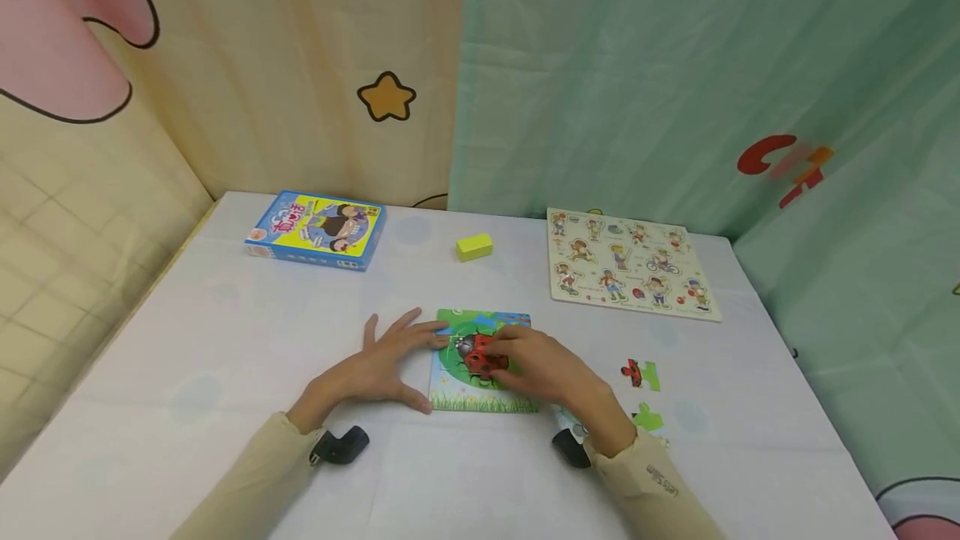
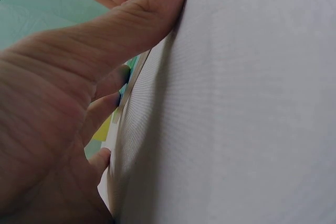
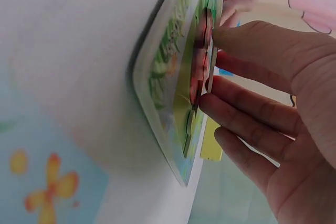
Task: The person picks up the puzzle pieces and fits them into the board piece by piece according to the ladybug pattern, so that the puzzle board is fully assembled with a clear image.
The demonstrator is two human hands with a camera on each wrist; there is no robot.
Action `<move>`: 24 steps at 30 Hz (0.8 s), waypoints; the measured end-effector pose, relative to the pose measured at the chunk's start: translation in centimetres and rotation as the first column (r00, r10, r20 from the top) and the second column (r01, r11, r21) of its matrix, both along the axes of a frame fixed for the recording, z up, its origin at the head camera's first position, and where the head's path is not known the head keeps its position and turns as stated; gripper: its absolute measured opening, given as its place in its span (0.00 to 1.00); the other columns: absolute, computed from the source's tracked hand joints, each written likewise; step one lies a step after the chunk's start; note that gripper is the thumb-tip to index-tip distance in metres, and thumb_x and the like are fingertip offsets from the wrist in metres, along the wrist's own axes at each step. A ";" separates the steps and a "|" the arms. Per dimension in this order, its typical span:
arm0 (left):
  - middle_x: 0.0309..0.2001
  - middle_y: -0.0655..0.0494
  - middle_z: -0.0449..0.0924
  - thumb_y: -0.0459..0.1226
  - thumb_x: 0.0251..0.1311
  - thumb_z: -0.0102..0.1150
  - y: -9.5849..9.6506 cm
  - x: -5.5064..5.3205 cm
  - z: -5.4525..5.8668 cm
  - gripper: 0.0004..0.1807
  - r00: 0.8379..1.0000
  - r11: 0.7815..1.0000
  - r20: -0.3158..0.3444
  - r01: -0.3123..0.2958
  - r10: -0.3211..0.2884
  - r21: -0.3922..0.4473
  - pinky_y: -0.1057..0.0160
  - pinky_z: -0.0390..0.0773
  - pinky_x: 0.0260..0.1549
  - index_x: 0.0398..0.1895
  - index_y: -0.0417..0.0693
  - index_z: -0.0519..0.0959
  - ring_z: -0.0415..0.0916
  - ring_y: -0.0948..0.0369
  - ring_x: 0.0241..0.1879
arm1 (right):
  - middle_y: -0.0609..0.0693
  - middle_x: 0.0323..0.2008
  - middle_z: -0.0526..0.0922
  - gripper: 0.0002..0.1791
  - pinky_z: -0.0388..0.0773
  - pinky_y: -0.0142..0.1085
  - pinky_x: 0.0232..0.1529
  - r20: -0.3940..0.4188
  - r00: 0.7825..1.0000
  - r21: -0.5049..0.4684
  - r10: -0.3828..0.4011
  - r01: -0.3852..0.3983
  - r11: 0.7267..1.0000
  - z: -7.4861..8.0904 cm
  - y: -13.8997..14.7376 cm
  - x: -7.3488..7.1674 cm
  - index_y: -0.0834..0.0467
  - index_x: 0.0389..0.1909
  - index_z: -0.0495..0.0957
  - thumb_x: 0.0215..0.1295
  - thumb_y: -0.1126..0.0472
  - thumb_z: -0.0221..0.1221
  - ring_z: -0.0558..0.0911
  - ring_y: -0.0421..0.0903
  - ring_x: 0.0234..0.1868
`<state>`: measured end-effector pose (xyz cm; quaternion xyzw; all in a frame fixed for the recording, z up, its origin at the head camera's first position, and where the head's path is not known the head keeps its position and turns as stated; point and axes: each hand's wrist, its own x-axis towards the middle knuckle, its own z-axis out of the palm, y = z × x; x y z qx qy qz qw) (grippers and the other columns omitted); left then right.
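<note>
A square ladybug jigsaw board (image 1: 483,403) lies on the table between both hands, with a red ladybug on a green leaf pictured on it. My left hand (image 1: 381,363) is spread along its left side, fingertips at the upper left and thumb at the lower left edge. Over the ladybug, my right hand (image 1: 542,362) pinches a puzzle piece (image 3: 211,80) between thumb and fingers, tilted close above the board. The hand hides much of this piece in the head view. Other pieces (image 3: 188,129) lie in the board's recess.
Right of the right hand lie loose puzzle pieces, one red and green (image 1: 640,374) and one green (image 1: 648,417). Part of another picture card (image 1: 567,420) shows under the right wrist. Farther back are a blue box (image 1: 322,227), a yellow block (image 1: 474,247) and a picture board (image 1: 630,263).
</note>
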<state>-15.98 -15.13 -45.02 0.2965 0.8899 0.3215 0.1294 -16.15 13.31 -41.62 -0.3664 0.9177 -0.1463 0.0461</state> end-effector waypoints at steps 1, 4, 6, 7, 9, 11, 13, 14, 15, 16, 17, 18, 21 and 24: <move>0.78 0.58 0.58 0.54 0.40 0.80 0.0 0.0 0.0 0.47 1.000 1.000 -0.003 0.000 0.000 0.004 0.24 0.21 0.64 0.68 0.58 0.73 0.36 0.43 0.80 | 0.47 0.49 0.83 0.15 0.82 0.38 0.51 -0.005 1.000 0.005 -0.002 0.002 1.000 -0.1 -0.1 0.0 0.54 0.51 0.85 0.65 0.55 0.66 0.81 0.43 0.48; 0.78 0.58 0.58 0.54 0.40 0.80 0.0 0.0 0.1 0.46 1.000 1.000 -0.005 -0.001 0.001 0.013 0.24 0.21 0.64 0.68 0.57 0.73 0.36 0.43 0.80 | 0.47 0.48 0.83 0.15 0.82 0.38 0.49 -0.019 1.000 0.011 -0.012 0.012 1.000 -0.1 -0.3 0.0 0.54 0.51 0.85 0.65 0.56 0.66 0.82 0.43 0.47; 0.78 0.57 0.58 0.54 0.40 0.80 0.0 -0.1 0.1 0.46 1.000 1.000 -0.001 0.002 -0.002 0.020 0.24 0.21 0.64 0.68 0.57 0.73 0.36 0.43 0.80 | 0.47 0.48 0.82 0.15 0.82 0.38 0.49 -0.023 1.000 0.016 -0.019 0.019 1.000 -0.1 -0.4 0.0 0.54 0.51 0.85 0.65 0.56 0.67 0.82 0.43 0.46; 0.78 0.57 0.58 0.54 0.40 0.80 0.1 -0.1 0.0 0.46 1.000 1.000 0.002 0.002 -0.002 0.024 0.24 0.21 0.64 0.67 0.57 0.73 0.35 0.42 0.80 | 0.47 0.48 0.82 0.15 0.82 0.39 0.49 -0.021 1.000 0.019 -0.023 0.023 1.000 -0.1 -0.4 0.0 0.54 0.51 0.85 0.64 0.57 0.67 0.82 0.43 0.47; 0.78 0.58 0.58 0.54 0.40 0.80 0.1 -0.1 -0.1 0.46 1.000 1.000 0.009 0.001 -0.001 0.023 0.24 0.20 0.64 0.67 0.58 0.73 0.35 0.43 0.80 | 0.48 0.48 0.82 0.15 0.82 0.39 0.49 -0.020 0.999 0.026 -0.030 0.031 0.999 -0.2 -0.4 0.0 0.54 0.51 0.85 0.64 0.57 0.67 0.82 0.44 0.48; 0.78 0.58 0.58 0.54 0.40 0.80 0.1 -0.1 -0.2 0.46 1.000 1.000 0.007 -0.002 0.002 0.024 0.24 0.20 0.64 0.67 0.58 0.74 0.35 0.43 0.80 | 0.49 0.50 0.82 0.16 0.82 0.40 0.50 -0.021 0.999 0.032 -0.035 0.035 0.999 -0.2 -0.5 0.1 0.55 0.52 0.85 0.64 0.58 0.67 0.82 0.46 0.49; 0.78 0.59 0.58 0.54 0.39 0.81 0.1 -0.1 -0.2 0.46 1.000 1.000 0.007 -0.005 0.005 0.019 0.25 0.20 0.64 0.67 0.58 0.74 0.35 0.44 0.80 | 0.50 0.52 0.82 0.17 0.82 0.41 0.52 -0.020 0.999 0.034 -0.039 0.040 0.999 -0.2 -0.5 0.0 0.56 0.52 0.85 0.63 0.59 0.68 0.82 0.47 0.52; 0.78 0.58 0.58 0.54 0.39 0.81 0.1 -0.1 -0.3 0.46 1.000 1.000 0.003 -0.003 0.003 0.019 0.24 0.20 0.64 0.67 0.58 0.74 0.35 0.43 0.80 | 0.51 0.53 0.81 0.17 0.82 0.41 0.53 -0.019 0.999 0.033 -0.042 0.042 0.999 -0.2 -0.5 0.0 0.57 0.53 0.85 0.63 0.59 0.68 0.82 0.48 0.54; 0.78 0.58 0.58 0.54 0.39 0.81 0.1 -0.1 -0.3 0.47 1.000 1.000 0.004 -0.004 0.004 0.017 0.24 0.20 0.64 0.67 0.58 0.74 0.35 0.43 0.80 | 0.51 0.55 0.81 0.17 0.81 0.42 0.54 -0.017 0.999 0.032 -0.045 0.046 0.998 -0.3 -0.6 0.0 0.57 0.53 0.85 0.63 0.59 0.68 0.82 0.49 0.55; 0.78 0.59 0.57 0.54 0.39 0.81 0.1 -0.1 -0.3 0.47 1.000 1.000 0.005 -0.004 0.004 0.014 0.25 0.20 0.64 0.67 0.59 0.73 0.35 0.44 0.80 | 0.51 0.56 0.81 0.18 0.81 0.42 0.56 -0.014 0.999 0.030 -0.046 0.047 0.998 -0.3 -0.6 0.0 0.57 0.54 0.84 0.63 0.60 0.68 0.81 0.50 0.57; 0.78 0.59 0.57 0.54 0.39 0.81 0.1 -0.1 -0.3 0.47 1.000 1.000 0.007 -0.006 0.006 0.008 0.25 0.20 0.64 0.68 0.59 0.73 0.35 0.44 0.80 | 0.52 0.57 0.81 0.18 0.80 0.43 0.57 -0.011 0.999 0.031 -0.047 0.047 0.998 -0.3 -0.6 0.0 0.57 0.54 0.84 0.63 0.60 0.68 0.81 0.51 0.59; 0.78 0.59 0.57 0.54 0.39 0.81 0.1 -0.1 -0.3 0.47 1.000 1.000 0.007 -0.006 0.006 0.008 0.25 0.20 0.64 0.67 0.59 0.73 0.35 0.44 0.80 | 0.52 0.59 0.81 0.18 0.79 0.44 0.59 -0.009 0.999 0.030 -0.049 0.049 0.998 -0.4 -0.6 0.0 0.57 0.54 0.84 0.63 0.60 0.68 0.80 0.52 0.60; 0.78 0.59 0.57 0.54 0.39 0.81 0.1 -0.1 -0.2 0.46 1.000 1.000 0.012 -0.007 0.007 0.008 0.25 0.20 0.64 0.67 0.59 0.74 0.35 0.44 0.80 | 0.54 0.63 0.79 0.18 0.77 0.47 0.62 -0.003 0.999 0.032 -0.048 0.048 0.998 -0.3 -0.6 0.0 0.57 0.55 0.84 0.64 0.60 0.67 0.78 0.54 0.63; 0.78 0.58 0.58 0.54 0.40 0.81 0.1 -0.1 -0.1 0.46 1.000 1.000 0.011 -0.006 0.005 0.014 0.24 0.20 0.64 0.67 0.58 0.74 0.35 0.43 0.80 | 0.54 0.65 0.78 0.18 0.74 0.49 0.65 0.003 0.999 0.030 -0.050 0.050 0.998 -0.2 -0.7 0.0 0.57 0.54 0.83 0.64 0.60 0.67 0.77 0.55 0.64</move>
